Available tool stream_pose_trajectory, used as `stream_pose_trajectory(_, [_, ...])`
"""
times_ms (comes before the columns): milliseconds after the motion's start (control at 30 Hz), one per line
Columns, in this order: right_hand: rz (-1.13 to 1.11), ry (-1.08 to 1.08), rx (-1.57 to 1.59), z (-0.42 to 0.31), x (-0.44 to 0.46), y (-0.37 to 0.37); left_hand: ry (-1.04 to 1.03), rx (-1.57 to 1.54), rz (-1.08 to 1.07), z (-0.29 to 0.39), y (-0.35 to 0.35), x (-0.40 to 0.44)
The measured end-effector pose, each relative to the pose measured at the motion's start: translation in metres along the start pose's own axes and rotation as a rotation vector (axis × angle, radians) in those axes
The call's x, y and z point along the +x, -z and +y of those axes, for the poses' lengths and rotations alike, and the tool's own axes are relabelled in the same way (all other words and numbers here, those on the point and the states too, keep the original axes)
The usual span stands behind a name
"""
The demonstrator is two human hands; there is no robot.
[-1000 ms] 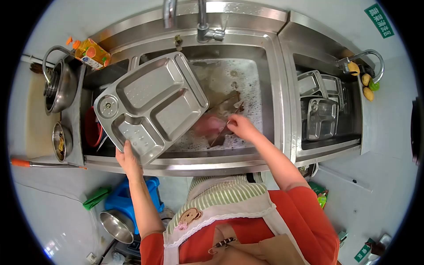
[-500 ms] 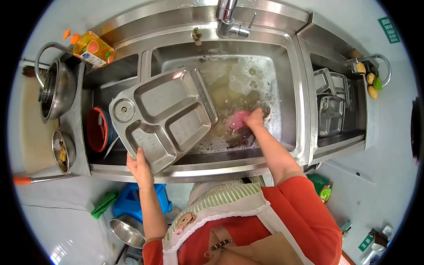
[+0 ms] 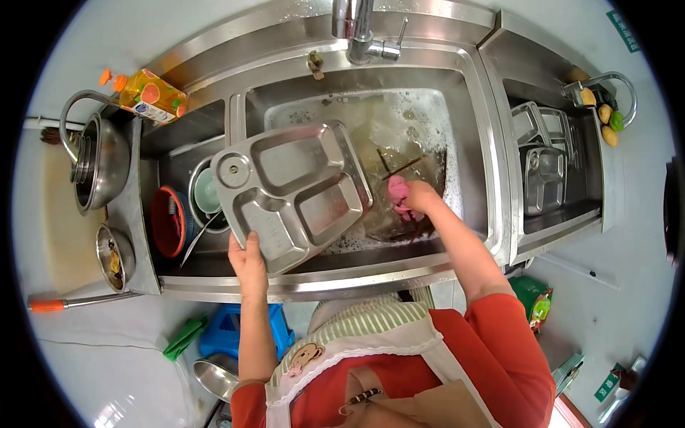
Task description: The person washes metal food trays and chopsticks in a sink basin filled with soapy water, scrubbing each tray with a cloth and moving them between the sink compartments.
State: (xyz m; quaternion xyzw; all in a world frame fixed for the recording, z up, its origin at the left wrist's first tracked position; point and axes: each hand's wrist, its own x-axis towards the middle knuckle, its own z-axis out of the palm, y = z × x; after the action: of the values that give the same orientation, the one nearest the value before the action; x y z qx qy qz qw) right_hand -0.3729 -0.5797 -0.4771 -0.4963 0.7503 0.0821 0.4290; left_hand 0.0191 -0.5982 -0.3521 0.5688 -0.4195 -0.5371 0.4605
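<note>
My left hand grips the near-left corner of a metal compartment tray, its thumb over the rim. The tray is tilted across the left part of the middle sink, with its hollows facing up. My right hand is closed around a wet pink cloth at the surface of the cloudy, foamy water. Dark, thin-edged shapes show in the water around the cloth; I cannot make out what they are.
A faucet stands behind the middle sink. The left basin holds a red basket and a pale green bowl. Several metal trays lie in the right basin. An orange dish soap bottle stands at back left.
The tray and my left hand have shifted slightly right in view, uncovering the green bowl. The pink cloth has come up more clearly out of the water in my right hand.
</note>
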Motion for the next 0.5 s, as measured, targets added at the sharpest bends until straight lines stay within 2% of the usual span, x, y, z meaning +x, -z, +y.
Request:
stream_pose_trajectory(33, [0.124,-0.002,0.028,-0.005,-0.014,0.013,-0.008,-0.003,0.003,0.002,-0.004,0.001])
stream_pose_trajectory(67, [0.131,0.004,0.026,-0.012,-0.027,0.023,-0.045,0.003,-0.007,0.003,-0.012,0.002])
stream_pose_trajectory(133, [0.471,0.058,0.027,-0.025,-0.055,0.039,-0.052,0.021,-0.052,-0.001,-0.015,0.004])
stream_pose_trajectory(267, [0.641,0.161,0.143,-0.056,-0.086,0.061,-0.030,0.086,-0.067,0.002,-0.032,0.004])
stream_pose_trajectory(300, [0.644,0.159,0.144,-0.058,-0.085,0.059,-0.042,0.106,-0.086,0.003,-0.034,0.005])
stream_pose_trajectory(367, [0.535,0.388,0.728,-0.060,-0.078,0.055,-0.057,0.126,-0.108,0.004,-0.039,0.003])
stream_pose_trajectory(433, [0.657,0.515,0.720,-0.081,-0.073,0.049,0.036,0.088,-0.095,0.009,-0.046,0.000])
stream_pose_trajectory(467, [0.347,0.609,1.242,-0.113,-0.095,0.058,0.035,0.085,-0.112,0.012,-0.050,-0.002])
stream_pose_trajectory(500, [0.262,0.557,1.292,-0.134,-0.104,0.056,-0.008,0.119,-0.143,0.014,-0.055,-0.003])
